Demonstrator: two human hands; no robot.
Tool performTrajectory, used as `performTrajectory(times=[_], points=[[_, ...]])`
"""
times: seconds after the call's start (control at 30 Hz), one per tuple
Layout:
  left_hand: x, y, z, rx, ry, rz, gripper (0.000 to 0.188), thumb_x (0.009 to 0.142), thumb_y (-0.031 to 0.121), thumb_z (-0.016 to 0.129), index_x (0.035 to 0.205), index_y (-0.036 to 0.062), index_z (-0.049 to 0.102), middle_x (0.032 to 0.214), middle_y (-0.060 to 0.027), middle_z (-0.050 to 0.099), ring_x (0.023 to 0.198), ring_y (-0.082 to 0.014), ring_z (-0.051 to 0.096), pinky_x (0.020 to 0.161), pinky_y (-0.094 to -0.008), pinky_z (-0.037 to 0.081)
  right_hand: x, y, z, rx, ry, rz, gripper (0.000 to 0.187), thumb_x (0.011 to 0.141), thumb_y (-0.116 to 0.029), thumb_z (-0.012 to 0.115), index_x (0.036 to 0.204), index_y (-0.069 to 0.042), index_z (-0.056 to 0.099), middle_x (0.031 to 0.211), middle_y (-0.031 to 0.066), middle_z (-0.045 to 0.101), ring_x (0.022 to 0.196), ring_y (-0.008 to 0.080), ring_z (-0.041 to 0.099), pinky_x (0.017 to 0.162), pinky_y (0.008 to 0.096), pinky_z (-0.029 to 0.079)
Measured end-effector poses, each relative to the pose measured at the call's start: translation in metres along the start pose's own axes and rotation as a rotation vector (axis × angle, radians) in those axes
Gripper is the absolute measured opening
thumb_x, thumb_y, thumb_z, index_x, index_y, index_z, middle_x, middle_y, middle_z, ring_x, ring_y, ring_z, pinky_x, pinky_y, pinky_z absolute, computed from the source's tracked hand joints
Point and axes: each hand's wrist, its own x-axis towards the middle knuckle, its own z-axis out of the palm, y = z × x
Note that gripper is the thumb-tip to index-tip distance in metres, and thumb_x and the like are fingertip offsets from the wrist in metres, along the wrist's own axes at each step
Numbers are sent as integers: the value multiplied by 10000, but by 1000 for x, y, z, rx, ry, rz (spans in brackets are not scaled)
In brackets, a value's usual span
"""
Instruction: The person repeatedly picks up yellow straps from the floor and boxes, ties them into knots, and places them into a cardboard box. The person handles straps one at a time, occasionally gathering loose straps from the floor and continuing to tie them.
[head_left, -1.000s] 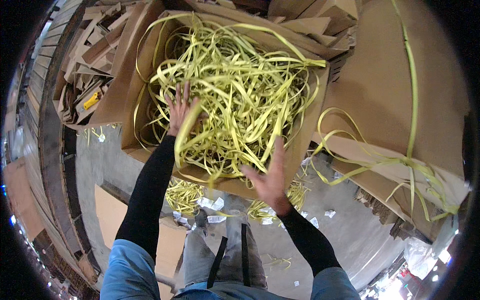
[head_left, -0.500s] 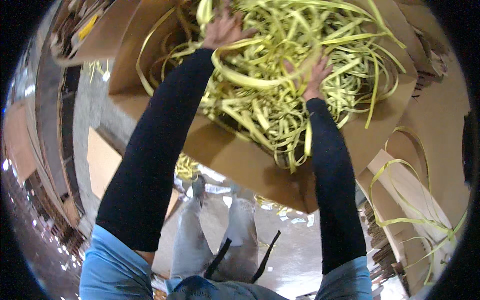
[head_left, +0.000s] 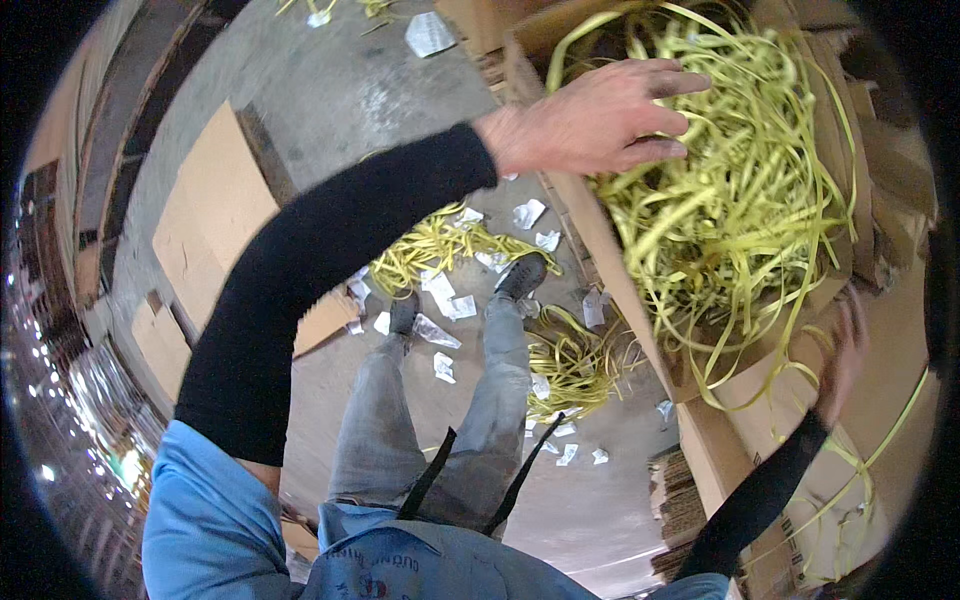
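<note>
A big cardboard box [head_left: 610,240] on the right holds a tangled heap of flat yellow strapping bands [head_left: 720,190]. My left hand [head_left: 590,115] reaches over the box's near left wall, above the heap, fingers spread and nothing held in them. At the box's right front corner is my right hand [head_left: 843,360], somewhat blurred. Its fingers look stretched out beside a loose yellow loop hanging over the rim, and whether they touch that loop I cannot tell.
More yellow straps [head_left: 575,365] and scraps of white paper [head_left: 437,290] lie on the concrete floor around my feet. Flat cardboard sheets [head_left: 215,200] lie at the left. Stacked cardboard [head_left: 675,500] stands at the lower right, with loose straps [head_left: 865,480] trailing over cardboard nearby.
The box now appears farther right in view, and more floor shows. Both hands have come out of the strap heap; the right one has moved to the box's right front corner.
</note>
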Motion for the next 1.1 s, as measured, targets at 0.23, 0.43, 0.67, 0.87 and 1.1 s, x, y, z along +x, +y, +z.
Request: performTrajectory(times=[0.23, 0.43, 0.67, 0.87, 1.1], points=[[-363, 104, -58, 112, 323, -1286, 452, 899, 163, 654, 1276, -64, 549, 1323, -265, 560, 1221, -418, 539, 1049, -452, 404, -239, -91, 162, 523, 110, -257, 500, 971, -338, 461, 1280, 46, 544, 1160, 225, 635, 1114, 345, 607, 980, 467, 499], [-567, 332, -23, 60, -568, -1630, 447, 807, 310, 731, 1099, -5, 607, 1332, -262, 488, 1232, -462, 451, 1012, -555, 398, -347, -53, 690, 753, -964, 404, 564, 881, -250, 710, 1335, 26, 520, 1254, 156, 636, 1072, 226, 613, 888, 342, 485], [-626, 343, -40, 128, -346, -1706, 443, 801, 335, 730, 1069, -1, 624, 1356, -211, 487, 1253, -424, 440, 1021, -534, 396, -393, 7, 957, 119, -604, 268, 839, 725, -377, 824, 1313, 107, 474, 1256, 287, 592, 1166, 401, 580, 996, 398, 446], [-649, 343, -77, 79, -234, -1669, 496, 839, 336, 712, 1149, -32, 594, 1308, -225, 525, 1206, -420, 489, 1023, -491, 410, -430, -65, 884, 545, -698, 418, 369, 931, -320, 624, 983, 46, 618, 728, 126, 606, 628, 217, 581, 574, 366, 472], [-662, 352, -93, -246, 202, -1833, 555, 914, 345, 651, 1265, -62, 513, 1359, -268, 493, 1250, -427, 483, 1022, -441, 421, -503, -217, 476, 612, -1043, 172, 341, 1045, -281, 471, 1039, -5, 672, 605, -20, 466, 532, 73, 438, 491, 264, 349]])
